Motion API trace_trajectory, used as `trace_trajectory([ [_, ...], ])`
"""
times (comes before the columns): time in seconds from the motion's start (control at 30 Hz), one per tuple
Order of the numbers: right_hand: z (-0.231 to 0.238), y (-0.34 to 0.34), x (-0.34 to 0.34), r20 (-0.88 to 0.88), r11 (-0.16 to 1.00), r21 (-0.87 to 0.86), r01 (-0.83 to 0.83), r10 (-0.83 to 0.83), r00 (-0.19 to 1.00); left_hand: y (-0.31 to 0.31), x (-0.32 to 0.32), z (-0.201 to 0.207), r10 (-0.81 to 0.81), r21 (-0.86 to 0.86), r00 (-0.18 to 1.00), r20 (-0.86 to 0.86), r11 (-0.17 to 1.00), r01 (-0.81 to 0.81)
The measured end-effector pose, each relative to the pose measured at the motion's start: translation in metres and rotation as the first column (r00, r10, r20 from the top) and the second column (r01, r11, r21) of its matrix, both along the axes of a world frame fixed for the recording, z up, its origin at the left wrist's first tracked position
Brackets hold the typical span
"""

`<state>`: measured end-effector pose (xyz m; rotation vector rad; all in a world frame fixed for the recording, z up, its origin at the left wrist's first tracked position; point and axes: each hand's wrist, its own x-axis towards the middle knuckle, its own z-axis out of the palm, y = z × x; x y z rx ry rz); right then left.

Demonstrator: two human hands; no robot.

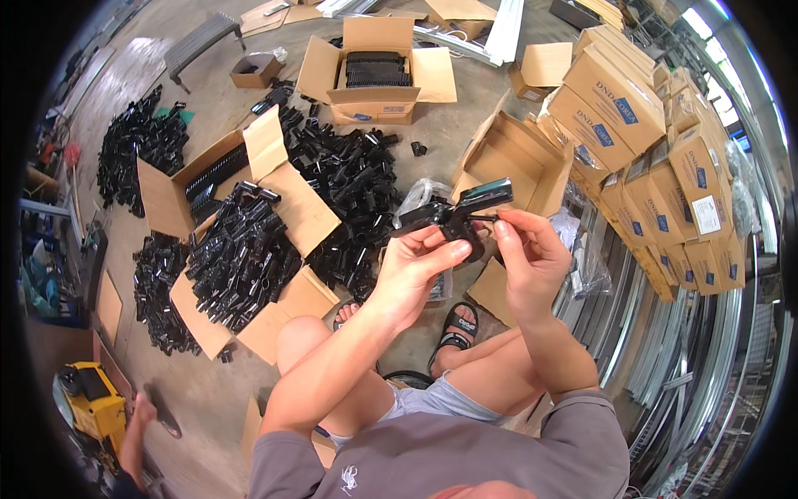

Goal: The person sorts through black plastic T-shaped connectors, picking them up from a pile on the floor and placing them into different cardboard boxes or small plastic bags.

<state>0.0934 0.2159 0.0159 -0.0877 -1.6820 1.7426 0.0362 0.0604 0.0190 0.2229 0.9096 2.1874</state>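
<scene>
Above the lap (436, 401), the left hand (422, 259) holds a glossy black fitting (486, 195) while the right hand (532, 249) pinches what seems a thin dark rod (482, 218) beside it, which could slip if that pinch loosens.

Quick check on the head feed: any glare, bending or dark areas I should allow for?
Head view: the corners go black; metal lengths at right curve toward the rim; bright gaps at upper right look washed out; white highlights hide detail on the piled black pieces and held black part.
</scene>
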Motion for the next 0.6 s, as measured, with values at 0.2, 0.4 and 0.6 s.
trace_trajectory([
  [0.2, 0.005, -0.024, 0.007, -0.043, 0.959, 0.283, 0.016, -0.004, 0.999, -0.03, 0.002, -0.017, 0.034, 0.05, 0.998, -0.044, 0.998, -0.032],
  [0.4, 0.024, -0.025, 0.007, -0.106, 0.807, 0.584, 0.085, -0.027, 0.994, -0.03, 0.005, -0.031, 0.045, -0.079, 0.996, -0.081, 0.996, -0.051],
  [0.6, 0.02, -0.029, 0.0, -0.153, 0.842, 0.521, 0.141, -0.07, 0.986, -0.02, 0.001, -0.03, 0.085, -0.085, 0.995, -0.061, 0.992, -0.09],
])
